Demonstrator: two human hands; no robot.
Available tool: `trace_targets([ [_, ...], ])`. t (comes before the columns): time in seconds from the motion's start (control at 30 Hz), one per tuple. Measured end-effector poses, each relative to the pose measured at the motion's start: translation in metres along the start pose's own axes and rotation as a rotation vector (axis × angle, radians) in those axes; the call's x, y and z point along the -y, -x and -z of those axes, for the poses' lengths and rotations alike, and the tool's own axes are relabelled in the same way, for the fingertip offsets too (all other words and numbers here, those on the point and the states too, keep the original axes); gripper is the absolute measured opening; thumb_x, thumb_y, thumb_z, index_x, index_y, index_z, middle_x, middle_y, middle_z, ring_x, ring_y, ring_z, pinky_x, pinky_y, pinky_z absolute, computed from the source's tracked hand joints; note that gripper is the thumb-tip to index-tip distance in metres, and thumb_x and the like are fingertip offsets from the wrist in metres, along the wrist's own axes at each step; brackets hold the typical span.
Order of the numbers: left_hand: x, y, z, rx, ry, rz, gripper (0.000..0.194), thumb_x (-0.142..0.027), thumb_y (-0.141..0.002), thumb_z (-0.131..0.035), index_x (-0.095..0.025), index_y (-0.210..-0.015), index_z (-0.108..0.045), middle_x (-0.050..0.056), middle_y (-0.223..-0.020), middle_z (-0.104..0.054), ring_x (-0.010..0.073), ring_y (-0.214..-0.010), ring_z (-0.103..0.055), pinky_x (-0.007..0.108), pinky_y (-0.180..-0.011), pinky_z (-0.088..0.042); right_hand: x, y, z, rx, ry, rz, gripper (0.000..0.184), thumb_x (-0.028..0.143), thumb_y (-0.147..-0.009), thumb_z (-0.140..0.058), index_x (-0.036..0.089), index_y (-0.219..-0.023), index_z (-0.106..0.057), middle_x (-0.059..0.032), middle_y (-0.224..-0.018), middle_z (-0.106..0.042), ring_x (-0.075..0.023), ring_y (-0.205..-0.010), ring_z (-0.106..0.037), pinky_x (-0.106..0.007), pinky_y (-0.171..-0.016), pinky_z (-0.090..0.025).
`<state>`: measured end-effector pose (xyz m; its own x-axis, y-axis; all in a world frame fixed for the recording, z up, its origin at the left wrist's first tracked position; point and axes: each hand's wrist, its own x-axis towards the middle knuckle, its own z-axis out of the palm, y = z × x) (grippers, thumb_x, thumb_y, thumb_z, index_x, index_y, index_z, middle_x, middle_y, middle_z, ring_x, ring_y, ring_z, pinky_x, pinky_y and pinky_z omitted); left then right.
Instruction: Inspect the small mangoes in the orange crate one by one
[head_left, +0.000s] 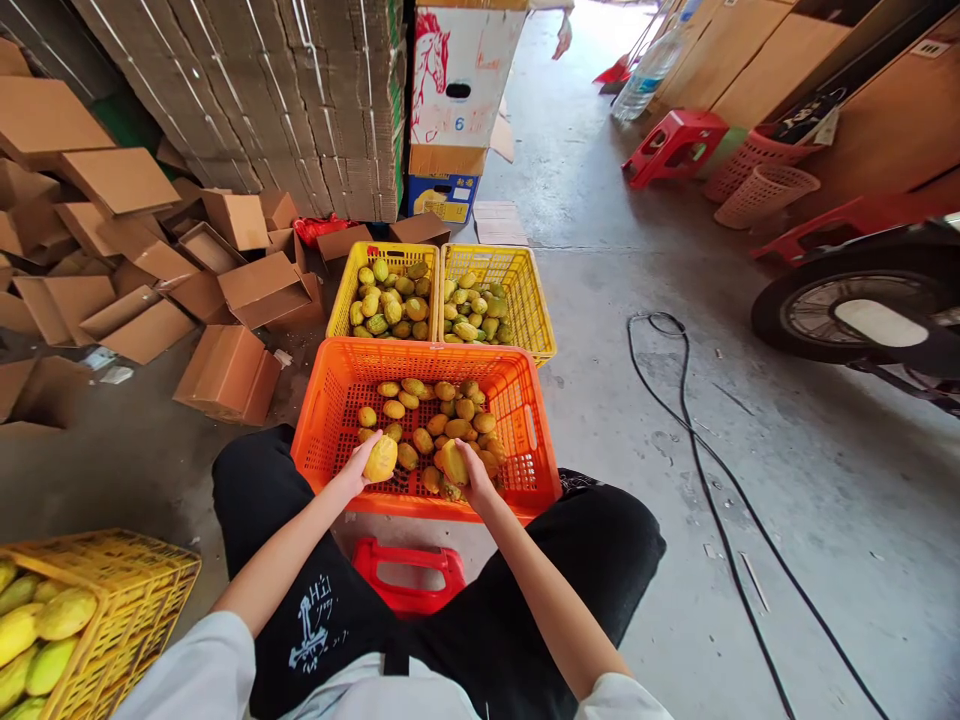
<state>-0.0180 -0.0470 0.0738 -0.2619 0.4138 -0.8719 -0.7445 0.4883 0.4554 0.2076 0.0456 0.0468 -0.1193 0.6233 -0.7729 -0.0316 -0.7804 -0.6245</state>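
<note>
My left hand (354,470) is closed around a yellow oval fruit (381,458), held over the near left part of an orange plastic crate (541,455). Another yellow oval fruit (453,463) is in my right hand (475,478), over the crate's near middle; the fingers behind it are mostly hidden. Several smaller brownish-yellow fruits (439,440) lie loose on the crate floor, piled thicker toward the right. The crate stands between my knees. Just beyond it are two yellow crates, the left one (343,290) and the right one (541,300), both holding yellow-green fruits (391,305).
A yellow crate (142,600) of larger fruits stands at lower left. Cardboard boxes (229,375) are heaped on the left, below stacked flat cardboard (300,100). A black cable (694,450) crosses the floor at right, near a motorbike wheel (832,300). A red stool (409,590) is below me.
</note>
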Motion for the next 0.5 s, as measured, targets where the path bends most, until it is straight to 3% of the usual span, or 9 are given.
trace_targets([
  [0.2,-0.002,0.0035,-0.0027,-0.201,-0.125,-0.122,0.037,-0.023,-0.087,-0.1,-0.021,-0.109,-0.07,0.006,-0.096,-0.078,0.0205,-0.081,-0.078,0.029,-0.073,-0.066,0.0023,0.0027,-0.0011,0.01,-0.021,0.031,0.034,0.045,-0.085,-0.088,0.025,-0.109,-0.075,-0.0059,-0.101,-0.08,-0.0261,-0.094,-0.078,-0.029,-0.065,-0.065],
  [0.33,-0.0043,0.002,-0.0009,-0.276,-0.128,-0.123,0.032,-0.024,-0.088,-0.096,-0.023,-0.104,-0.068,0.005,-0.093,-0.076,0.0224,-0.086,-0.078,0.027,-0.072,-0.062,0.0028,0.0027,-0.0012,0.067,-0.043,-0.008,0.025,0.04,-0.089,-0.083,0.025,-0.105,-0.073,-0.0054,-0.091,-0.078,-0.027,-0.086,-0.08,-0.033,-0.065,-0.068],
  [0.5,-0.0067,0.0074,-0.006,-0.262,-0.129,-0.099,0.014,-0.03,-0.101,-0.082,-0.021,-0.097,-0.071,0.008,-0.091,-0.076,0.0224,-0.084,-0.076,0.025,-0.067,-0.062,-0.0043,-0.0035,0.0005,0.089,0.0,-0.069,0.026,0.048,-0.093,-0.077,0.027,-0.099,-0.063,-0.0049,-0.082,-0.075,-0.0294,-0.08,-0.082,-0.039,-0.067,-0.069],
])
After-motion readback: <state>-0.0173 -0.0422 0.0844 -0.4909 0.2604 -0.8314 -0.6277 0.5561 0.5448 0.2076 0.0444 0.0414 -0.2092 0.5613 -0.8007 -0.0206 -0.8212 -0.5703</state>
